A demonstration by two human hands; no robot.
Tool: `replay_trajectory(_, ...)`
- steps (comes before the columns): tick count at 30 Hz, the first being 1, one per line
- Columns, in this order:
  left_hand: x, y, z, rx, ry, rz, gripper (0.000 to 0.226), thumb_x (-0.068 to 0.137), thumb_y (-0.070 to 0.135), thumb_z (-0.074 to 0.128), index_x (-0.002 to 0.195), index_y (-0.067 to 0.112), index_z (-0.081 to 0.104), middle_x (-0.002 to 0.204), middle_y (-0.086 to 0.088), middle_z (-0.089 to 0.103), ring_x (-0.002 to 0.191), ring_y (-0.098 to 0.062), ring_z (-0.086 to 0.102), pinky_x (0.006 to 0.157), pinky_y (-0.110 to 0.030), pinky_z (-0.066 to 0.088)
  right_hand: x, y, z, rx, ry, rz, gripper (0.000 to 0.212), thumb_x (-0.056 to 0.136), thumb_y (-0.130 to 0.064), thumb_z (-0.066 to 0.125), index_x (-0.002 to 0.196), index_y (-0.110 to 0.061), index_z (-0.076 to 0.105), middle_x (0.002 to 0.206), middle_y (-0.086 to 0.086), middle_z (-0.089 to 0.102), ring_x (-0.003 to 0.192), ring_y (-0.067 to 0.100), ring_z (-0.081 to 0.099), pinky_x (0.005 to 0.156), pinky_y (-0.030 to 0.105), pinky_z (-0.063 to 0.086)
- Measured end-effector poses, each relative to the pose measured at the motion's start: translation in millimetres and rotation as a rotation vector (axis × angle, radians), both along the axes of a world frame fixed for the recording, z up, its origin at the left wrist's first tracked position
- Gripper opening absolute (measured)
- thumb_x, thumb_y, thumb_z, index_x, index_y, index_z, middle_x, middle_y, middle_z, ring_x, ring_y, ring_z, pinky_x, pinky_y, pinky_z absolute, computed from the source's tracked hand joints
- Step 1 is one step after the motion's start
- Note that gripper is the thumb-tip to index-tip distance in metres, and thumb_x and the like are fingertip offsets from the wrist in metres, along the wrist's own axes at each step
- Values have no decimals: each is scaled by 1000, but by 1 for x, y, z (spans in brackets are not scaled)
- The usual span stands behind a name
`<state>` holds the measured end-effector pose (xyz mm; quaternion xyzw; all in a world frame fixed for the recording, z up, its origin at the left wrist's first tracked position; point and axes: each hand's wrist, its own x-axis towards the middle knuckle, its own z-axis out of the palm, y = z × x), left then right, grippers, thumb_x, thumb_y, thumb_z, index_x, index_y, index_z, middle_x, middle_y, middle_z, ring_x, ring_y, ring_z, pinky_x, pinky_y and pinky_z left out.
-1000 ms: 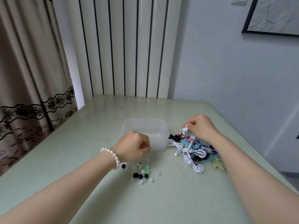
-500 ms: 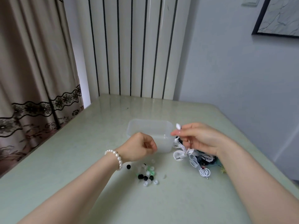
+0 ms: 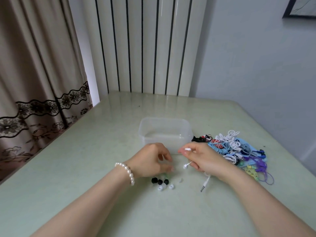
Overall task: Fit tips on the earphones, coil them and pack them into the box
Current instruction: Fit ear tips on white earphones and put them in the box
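1. Holding a white earphone set, the right hand [image 3: 204, 158] pinches 1 white earbud [image 3: 188, 149] between thumb and forefinger, up in front of the near wall of the clear plastic box [image 3: 165, 129].
2. That pinched bud points left, towards the left hand [image 3: 150, 159], so its bare nozzle appears to face the gap between the 2 hands; its long axis runs roughly left to right along the table [image 3: 85, 168].
3. A 2nd earbud [image 3: 185, 166] of the same set dangles below the right fingers, and the cord trails back under the palm to the jack plug [image 3: 203, 188], which lies on the table nearer the front edge.
4. The left hand hovers with fingers curled, thumb and fingertips close together just left of the dangling bud. Whether it already pinches a tip I cannot tell; the fingertips are blurred.
5. Loose ear tips [image 3: 161, 183], black, white and a hint of green, lie on the table just under and in front of the left hand, so that hand is the nearer one to them.
6. My guess is the coming move is a short one: the left hand carries a tip rightward onto the nozzle.
7. The pile of other earphones [image 3: 234, 147] sits towards the right edge, beside the box, which looks to hold nothing yet.
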<state>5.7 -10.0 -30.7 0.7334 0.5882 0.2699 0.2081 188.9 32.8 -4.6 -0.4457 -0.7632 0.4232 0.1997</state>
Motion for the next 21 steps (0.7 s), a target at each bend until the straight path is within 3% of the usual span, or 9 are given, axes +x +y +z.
replay_trajectory(2,4,-3,-5,55,91,-51,24,73,35,74,92,22,68,92,13,54,84,-3,51,72,-13,40,3,-1,-4,65,-68,6,6,94,-17,48,98,-14,52,54,-2,42,31,-2,40,41,13,29)
replay_trajectory(5,-1,-7,-7,126,122,-27,18,80,14,63,96,18,69,93,10,54,85,-7,52,80,-19,44,5,1,-12,165,-184,0,6,93,-19,48,92,-17,43,55,-2,47,34,-3,43,48,20,29)
replay_trajectory(9,-20,-8,-3,61,58,107,30,82,-3,49,95,15,69,92,6,60,80,-9,54,68,-4,38,0,-2,-19,166,-129,-5,16,91,-16,54,78,-22,46,58,-2,60,42,-3,50,50,19,36)
replay_trajectory(13,-22,-10,0,-26,36,81,24,80,3,55,92,18,69,86,8,63,75,-6,57,65,-6,41,-3,-3,-22,205,-27,-50,22,83,-10,65,70,-26,56,58,-6,63,53,2,59,65,27,47)
replay_trajectory(17,-12,-11,-4,35,97,44,20,81,18,62,100,20,67,98,8,58,91,-6,54,82,-17,44,-1,0,-20,260,-3,-83,26,78,-9,71,68,-31,61,66,-3,64,59,6,54,64,20,43)
replay_trajectory(21,-2,-13,-12,110,196,15,32,80,41,64,107,24,66,107,9,57,100,-7,51,90,-23,41,0,0,-21,244,26,-81,26,77,-8,71,68,-31,62,74,10,68,67,18,59,69,29,48)
